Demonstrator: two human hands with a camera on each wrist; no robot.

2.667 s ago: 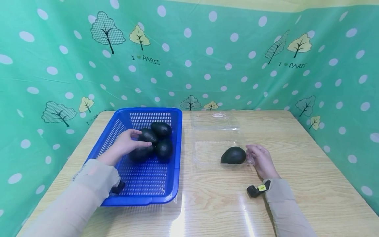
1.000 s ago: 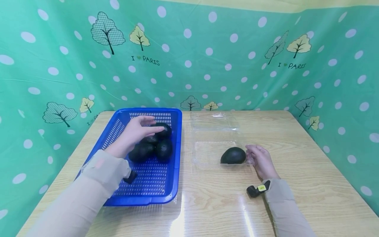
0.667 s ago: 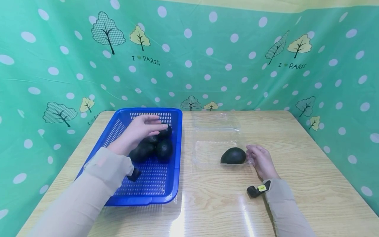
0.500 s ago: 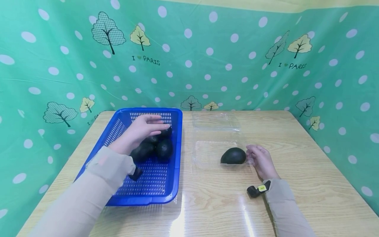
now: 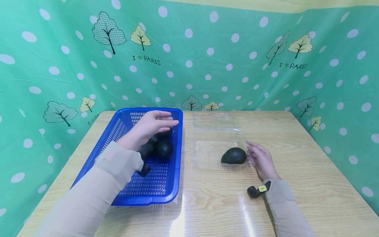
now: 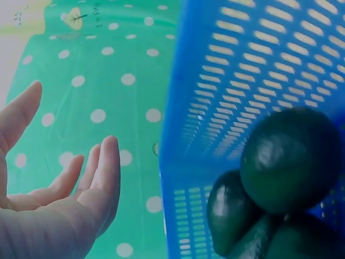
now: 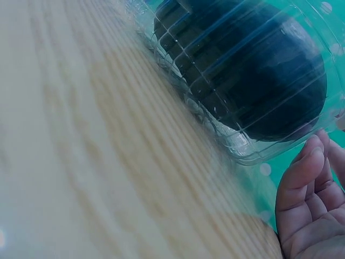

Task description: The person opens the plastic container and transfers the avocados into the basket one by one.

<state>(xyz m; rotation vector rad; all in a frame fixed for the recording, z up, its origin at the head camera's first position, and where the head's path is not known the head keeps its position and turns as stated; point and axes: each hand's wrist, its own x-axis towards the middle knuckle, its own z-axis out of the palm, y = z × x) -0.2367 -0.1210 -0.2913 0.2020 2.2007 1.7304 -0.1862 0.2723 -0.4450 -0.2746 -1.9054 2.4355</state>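
Observation:
My left hand [image 5: 154, 125] hovers over the far part of a blue plastic basket [image 5: 177, 171], fingers loosely spread and holding nothing. Beneath it several dark avocados [image 5: 164, 149] lie piled in the basket, partly covered by the hand and sleeve. In the left wrist view the left hand [image 6: 70, 199] is apart from the avocados [image 6: 291, 162]. On the right, one avocado [image 5: 234, 155] rests in the near right of a clear plastic clamshell container [image 5: 207, 153] whose lid is folded back. My right hand [image 5: 260, 159] pinches the container's right edge; the right wrist view shows thumb and fingertips meeting there.
The wooden table [image 5: 213, 204] bears the basket on the left and the container at the middle right. The container's raised lid [image 5: 216, 121] lies toward the back. A green dotted curtain [image 5: 189, 75] encloses the back and sides.
My left hand has lifted from among the avocados and drifted to the right and away from me over the basket, without any avocado. The right hand stays at the container's edge.

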